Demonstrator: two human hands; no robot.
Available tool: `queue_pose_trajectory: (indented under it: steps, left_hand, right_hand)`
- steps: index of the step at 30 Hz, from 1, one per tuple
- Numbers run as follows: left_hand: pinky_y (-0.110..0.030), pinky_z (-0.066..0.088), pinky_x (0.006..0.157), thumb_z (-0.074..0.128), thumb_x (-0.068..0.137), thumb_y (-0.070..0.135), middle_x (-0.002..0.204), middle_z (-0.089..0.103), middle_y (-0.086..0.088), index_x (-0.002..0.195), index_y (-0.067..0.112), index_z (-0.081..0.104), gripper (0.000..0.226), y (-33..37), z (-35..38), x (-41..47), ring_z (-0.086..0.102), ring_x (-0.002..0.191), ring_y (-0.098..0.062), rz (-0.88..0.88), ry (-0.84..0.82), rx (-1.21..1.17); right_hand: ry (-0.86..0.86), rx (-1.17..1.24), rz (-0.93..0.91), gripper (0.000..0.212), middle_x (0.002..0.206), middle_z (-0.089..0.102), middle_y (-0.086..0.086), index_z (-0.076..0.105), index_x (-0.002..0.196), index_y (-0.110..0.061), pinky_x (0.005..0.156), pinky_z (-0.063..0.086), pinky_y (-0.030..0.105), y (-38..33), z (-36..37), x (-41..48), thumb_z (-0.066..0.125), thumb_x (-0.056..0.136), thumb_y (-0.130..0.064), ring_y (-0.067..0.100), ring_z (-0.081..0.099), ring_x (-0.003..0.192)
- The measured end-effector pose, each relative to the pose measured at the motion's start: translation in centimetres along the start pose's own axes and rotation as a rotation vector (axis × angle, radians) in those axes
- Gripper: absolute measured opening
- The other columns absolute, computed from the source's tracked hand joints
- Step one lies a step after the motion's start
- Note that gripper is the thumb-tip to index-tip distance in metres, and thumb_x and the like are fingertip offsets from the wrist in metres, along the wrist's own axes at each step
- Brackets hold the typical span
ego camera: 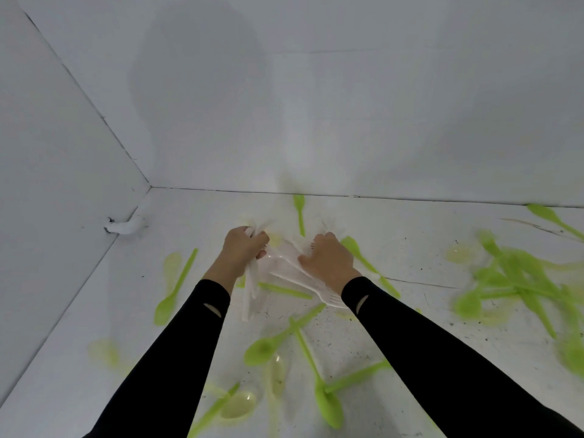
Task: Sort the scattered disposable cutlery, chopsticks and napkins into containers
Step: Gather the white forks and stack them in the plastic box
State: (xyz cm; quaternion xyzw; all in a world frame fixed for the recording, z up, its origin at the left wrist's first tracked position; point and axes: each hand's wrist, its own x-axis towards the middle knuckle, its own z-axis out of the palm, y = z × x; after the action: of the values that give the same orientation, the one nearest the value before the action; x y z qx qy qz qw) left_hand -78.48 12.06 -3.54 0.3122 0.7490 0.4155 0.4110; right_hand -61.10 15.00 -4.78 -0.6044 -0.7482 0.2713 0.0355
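Utensils of white plastic (pixel 250 290), a bunch of them, hang from your left hand (pixel 241 248), which is clenched round their upper ends. Your right hand (pixel 330 262) grasps a fan of white plastic forks (pixel 297 276), tines toward your black sleeve (pixel 410 336). Both bundles are close together over the white tabletop (pixel 104 311), toward its far edge. Lime-green plastic spoons (pixel 328 406) lie scattered all around, with a blurred green heap (pixel 512 279) at right.
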Motion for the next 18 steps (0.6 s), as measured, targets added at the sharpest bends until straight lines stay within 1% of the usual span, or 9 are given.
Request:
queue_pose_trajectory:
  steps: [1,3,6,8,10,13,15,16,18]
  left_hand:
    - [-0.031,0.051,0.064,0.061,0.088,0.002,0.071,0.056,-0.012,0.073,0.004,0.056,0.016,0.2,-0.3,0.0,0.055,0.057,-0.019,-0.002,0.008,-0.029]
    - [-0.029,0.053,0.064,0.058,0.092,0.001,0.080,0.060,-0.012,0.079,0.006,0.057,0.014,0.4,-0.9,0.0,0.057,0.067,-0.020,-0.006,0.014,-0.056]
    - [-0.024,0.048,0.061,0.051,0.092,-0.001,0.089,0.069,-0.008,0.089,0.008,0.060,0.013,0.7,-1.8,0.0,0.060,0.080,-0.019,0.012,-0.018,-0.021]
    - [-0.026,0.047,0.065,0.048,0.093,-0.001,0.090,0.072,-0.005,0.103,0.007,0.060,0.018,0.9,-2.2,0.0,0.062,0.084,-0.019,0.041,-0.048,0.008]
    - [-0.029,0.050,0.069,0.046,0.095,-0.001,0.090,0.071,-0.006,0.111,0.005,0.058,0.021,1.4,-2.3,-0.4,0.064,0.084,-0.020,0.069,-0.089,-0.004]
    - [-0.039,0.056,0.075,0.049,0.096,0.001,0.090,0.070,-0.009,0.110,0.003,0.058,0.016,2.0,-1.7,-1.1,0.064,0.082,-0.023,0.105,-0.106,-0.062]
    - [-0.035,0.056,0.071,0.055,0.098,0.013,0.089,0.070,-0.008,0.103,0.003,0.059,0.012,2.4,-0.9,-1.6,0.063,0.079,-0.022,0.162,-0.082,-0.070]
    - [-0.031,0.054,0.067,0.057,0.098,0.018,0.087,0.070,-0.006,0.100,0.003,0.060,0.016,2.6,-0.4,-1.8,0.063,0.078,-0.021,0.184,-0.066,-0.085]
    - [-0.027,0.052,0.063,0.058,0.098,0.026,0.082,0.069,-0.005,0.096,0.004,0.062,0.023,3.1,0.6,-2.3,0.064,0.076,-0.021,0.141,-0.058,-0.221]
  right_hand:
    - [0.002,0.005,-0.004,0.022,0.114,0.049,0.005,0.053,0.104,-0.011,0.067,0.038,0.028,0.1,0.1,0.1,0.053,0.092,-0.030,0.023,0.054,0.085]
    - [0.013,0.048,0.001,0.010,0.099,0.053,0.003,0.050,0.089,-0.013,0.058,0.034,0.027,0.4,0.1,0.3,0.053,0.089,-0.023,0.021,0.052,0.079]
    - [0.004,0.189,0.020,0.019,0.077,0.052,-0.004,0.048,0.081,-0.017,0.054,0.035,0.026,1.2,-0.6,0.4,0.060,0.087,-0.029,0.018,0.053,0.073]
    - [-0.011,0.348,0.003,0.025,0.074,0.050,-0.005,0.048,0.081,-0.016,0.056,0.036,0.025,1.8,-1.3,0.2,0.066,0.087,-0.032,0.014,0.049,0.068]
    - [-0.063,0.586,-0.022,0.024,0.074,0.050,-0.004,0.052,0.087,-0.014,0.052,0.033,0.020,2.2,-2.2,-0.4,0.070,0.087,-0.030,0.010,0.044,0.061]
    - [-0.188,0.797,-0.060,0.027,0.067,0.045,-0.005,0.055,0.100,-0.011,0.043,0.029,0.018,2.5,-3.0,-1.7,0.071,0.089,-0.031,0.005,0.036,0.047]
    - [-0.256,0.827,-0.108,0.029,0.064,0.042,-0.004,0.054,0.102,-0.007,0.040,0.026,0.018,2.4,-3.0,-2.3,0.069,0.091,-0.029,0.005,0.030,0.044]
    - [-0.263,0.813,-0.146,0.028,0.064,0.043,-0.004,0.055,0.101,-0.007,0.040,0.026,0.018,2.3,-2.9,-2.7,0.069,0.091,-0.028,0.005,0.031,0.044]
    - [-0.198,0.725,-0.244,0.021,0.065,0.047,-0.006,0.057,0.093,-0.009,0.048,0.031,0.018,1.9,-2.5,-3.2,0.068,0.092,-0.027,0.006,0.038,0.051]
